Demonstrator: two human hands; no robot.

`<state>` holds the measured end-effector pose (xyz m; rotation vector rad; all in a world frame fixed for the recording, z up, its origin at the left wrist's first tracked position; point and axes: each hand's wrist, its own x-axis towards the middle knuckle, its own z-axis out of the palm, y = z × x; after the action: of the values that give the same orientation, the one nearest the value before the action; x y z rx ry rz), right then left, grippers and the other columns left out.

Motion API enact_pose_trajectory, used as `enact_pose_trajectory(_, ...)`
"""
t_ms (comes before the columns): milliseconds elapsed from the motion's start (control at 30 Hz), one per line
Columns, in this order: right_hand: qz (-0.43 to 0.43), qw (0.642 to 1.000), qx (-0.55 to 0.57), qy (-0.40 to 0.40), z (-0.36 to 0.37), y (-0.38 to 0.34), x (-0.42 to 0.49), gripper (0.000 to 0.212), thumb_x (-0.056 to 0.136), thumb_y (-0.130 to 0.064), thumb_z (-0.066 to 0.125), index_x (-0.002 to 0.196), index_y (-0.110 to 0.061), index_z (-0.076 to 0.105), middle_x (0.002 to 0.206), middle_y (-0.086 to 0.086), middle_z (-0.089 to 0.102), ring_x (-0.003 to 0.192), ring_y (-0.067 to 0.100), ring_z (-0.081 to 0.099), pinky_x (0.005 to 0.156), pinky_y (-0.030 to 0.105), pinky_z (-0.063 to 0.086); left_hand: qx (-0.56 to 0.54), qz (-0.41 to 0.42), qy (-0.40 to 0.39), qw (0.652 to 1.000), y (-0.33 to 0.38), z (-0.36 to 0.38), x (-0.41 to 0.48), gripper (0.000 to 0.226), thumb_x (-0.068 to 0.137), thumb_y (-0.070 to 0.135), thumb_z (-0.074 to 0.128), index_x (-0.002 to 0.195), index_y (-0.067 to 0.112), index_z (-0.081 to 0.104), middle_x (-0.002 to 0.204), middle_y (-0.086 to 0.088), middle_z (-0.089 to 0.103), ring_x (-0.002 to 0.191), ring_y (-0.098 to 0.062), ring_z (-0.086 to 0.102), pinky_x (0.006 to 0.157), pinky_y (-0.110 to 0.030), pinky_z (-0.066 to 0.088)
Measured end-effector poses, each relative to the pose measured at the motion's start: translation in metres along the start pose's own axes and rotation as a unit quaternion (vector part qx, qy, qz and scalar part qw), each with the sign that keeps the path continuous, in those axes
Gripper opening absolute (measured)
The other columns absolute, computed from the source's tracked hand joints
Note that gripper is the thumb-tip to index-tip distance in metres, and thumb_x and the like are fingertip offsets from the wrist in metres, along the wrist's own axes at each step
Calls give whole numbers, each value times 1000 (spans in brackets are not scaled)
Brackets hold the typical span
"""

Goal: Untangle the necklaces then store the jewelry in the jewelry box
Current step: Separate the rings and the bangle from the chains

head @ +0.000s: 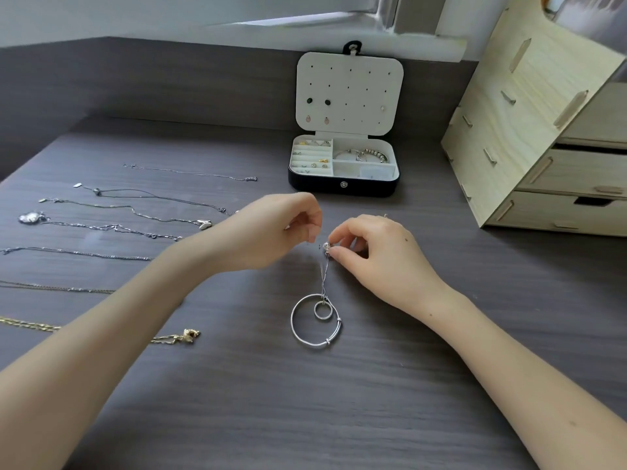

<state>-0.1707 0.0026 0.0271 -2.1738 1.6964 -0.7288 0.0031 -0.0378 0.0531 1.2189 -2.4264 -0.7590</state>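
Observation:
A thin silver chain [325,274] runs from a small silver bead [327,246] down to a small ring [323,310] that lies inside a larger silver bangle [294,329] on the dark table. My right hand [373,252] pinches the bead end of the chain. My left hand [278,228] is closed just left of it, fingertips pinched; whether it holds a strand is too fine to tell. The open jewelry box [342,188] stands behind my hands, with rings, earrings and bracelets in its compartments.
Several necklaces [135,228] lie stretched out in rows on the left of the table, a gold one [183,337] nearest. A light wooden drawer unit [543,130] stands at the right. A grey wall runs along the back.

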Motion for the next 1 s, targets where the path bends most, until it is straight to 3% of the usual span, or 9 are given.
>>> enact_pose_trajectory(167,54,996,67,11,-10,0,-3,11,86,-19,61,88,-23,71,75,-13,64,70,7,55,68,21,39,-5,44,-19,999,13,3,8,16,92,9,55,82,21,50,75,16,54,57,15,46,57,-4,34)
enact_pose_trajectory(267,91,975,201,-30,-18,-1,-5,13,85,-14,64,92,-20,72,81,3,70,67,10,56,65,18,43,-15,67,-16,998,19,2,15,8,90,11,58,85,17,55,73,16,52,61,13,46,57,-5,34)
enact_pose_trajectory(333,116,957,263,-52,-20,-1,-7,9,82,-13,68,89,-15,73,86,10,71,75,20,63,72,26,49,-32,75,-27,996,23,2,20,16,89,11,60,80,23,54,72,16,52,63,11,47,58,-6,34)
enact_pose_trajectory(400,132,948,284,-53,-20,0,-8,7,82,-13,69,85,-10,73,79,7,72,74,14,64,69,20,48,-34,78,-43,995,26,3,24,24,89,12,61,76,31,50,73,17,54,66,8,47,60,-6,35)
enact_pose_trajectory(533,153,965,211,-17,-17,6,-6,13,83,-17,69,74,-8,72,62,-1,67,56,5,54,53,12,39,-31,60,-22,997,22,6,28,13,91,18,59,82,26,54,81,14,57,74,-3,49,62,-7,36)
enact_pose_trajectory(600,148,979,139,1,-14,8,-6,14,81,-22,69,67,-19,69,63,-4,67,64,8,62,65,20,47,-2,40,-30,999,16,6,25,1,91,21,59,92,20,60,87,9,58,80,-10,52,62,-5,36)
enact_pose_trajectory(667,139,988,73,4,-11,6,-5,13,81,-27,68,68,-26,67,68,-8,66,76,13,64,75,29,50,35,25,-72,996,9,7,19,12,88,24,62,99,21,64,90,10,57,81,-11,55,63,-5,36)
enact_pose_trajectory(867,116,993,-17,-1,-11,-4,-5,13,87,-31,61,90,-23,71,83,-7,67,86,15,60,75,27,43,42,3,-101,994,5,11,10,19,82,10,68,87,27,60,81,14,54,70,-2,53,62,-7,39)
enact_pose_trajectory(1000,97,995,-16,11,-12,-4,-8,12,87,-25,61,91,-23,72,82,-8,67,82,12,59,72,24,41,30,6,-86,996,5,6,8,13,84,19,68,85,28,59,82,14,61,74,-2,55,62,-8,39)
